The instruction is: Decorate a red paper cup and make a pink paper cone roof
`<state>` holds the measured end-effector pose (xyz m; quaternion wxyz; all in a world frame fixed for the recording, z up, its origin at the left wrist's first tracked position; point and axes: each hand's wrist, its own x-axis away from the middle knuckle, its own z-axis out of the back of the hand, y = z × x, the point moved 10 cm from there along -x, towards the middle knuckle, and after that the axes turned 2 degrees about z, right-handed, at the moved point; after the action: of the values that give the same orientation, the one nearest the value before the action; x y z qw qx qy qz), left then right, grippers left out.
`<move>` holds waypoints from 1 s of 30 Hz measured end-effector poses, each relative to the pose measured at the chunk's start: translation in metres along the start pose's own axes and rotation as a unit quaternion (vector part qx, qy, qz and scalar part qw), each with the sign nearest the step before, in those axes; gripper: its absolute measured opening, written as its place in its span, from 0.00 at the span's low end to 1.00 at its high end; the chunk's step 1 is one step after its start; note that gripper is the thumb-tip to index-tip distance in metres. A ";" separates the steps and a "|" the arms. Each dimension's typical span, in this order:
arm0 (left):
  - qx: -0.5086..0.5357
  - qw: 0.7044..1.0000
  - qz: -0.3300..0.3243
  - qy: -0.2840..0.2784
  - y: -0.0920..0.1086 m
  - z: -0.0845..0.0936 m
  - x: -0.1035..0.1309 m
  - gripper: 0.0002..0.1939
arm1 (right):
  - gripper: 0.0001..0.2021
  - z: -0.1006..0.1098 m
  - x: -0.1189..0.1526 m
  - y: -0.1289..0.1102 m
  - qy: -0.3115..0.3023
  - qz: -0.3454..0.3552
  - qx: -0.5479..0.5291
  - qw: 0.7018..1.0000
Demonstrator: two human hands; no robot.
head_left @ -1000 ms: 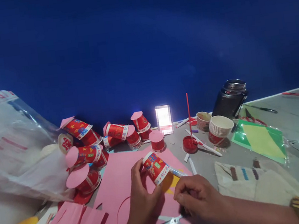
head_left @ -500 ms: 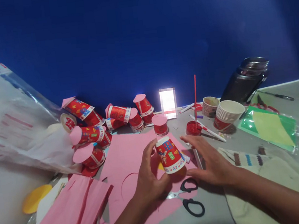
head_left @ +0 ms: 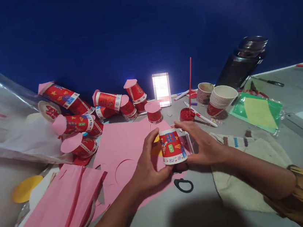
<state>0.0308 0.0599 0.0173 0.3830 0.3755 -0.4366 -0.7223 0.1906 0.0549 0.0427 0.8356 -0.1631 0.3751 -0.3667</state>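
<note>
An upside-down red paper cup (head_left: 173, 146) with blue and yellow print and a white patterned rim is held between my two hands. My left hand (head_left: 149, 161) grips its left side, thumb low near the rim and fingers behind. On the other side, my right hand (head_left: 203, 143) closes round it, with the thumb by the lower rim. Beneath lies a pink paper sheet (head_left: 127, 138) with a curved cut in it. Scissors (head_left: 187, 191) lie just below the cup, mostly hidden with one black handle loop showing. Behind it sits a red cup topped with a pink disc (head_left: 153, 107).
Several red cups with pink paper tops (head_left: 79, 124) are piled at left by a plastic bag (head_left: 18, 133). A red paint pot (head_left: 187, 115) with a stick, nested cups (head_left: 223, 97), a black flask (head_left: 242, 63), a green packet (head_left: 261, 111) and a cream cloth (head_left: 242, 176) lie right.
My right hand has closed in from apart to touch the cup's right side. The cup has tipped more upright, and the whole view has shifted slightly.
</note>
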 end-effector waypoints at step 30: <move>-0.443 0.846 -0.108 0.277 0.005 0.083 -0.003 0.38 | 0.10 0.001 0.009 0.040 -0.058 -0.191 0.128 0.972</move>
<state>-0.0395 0.0891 0.0506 0.5333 0.3954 0.0971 -0.7415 0.2150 0.0752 0.0165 0.7847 -0.1448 0.2377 -0.5539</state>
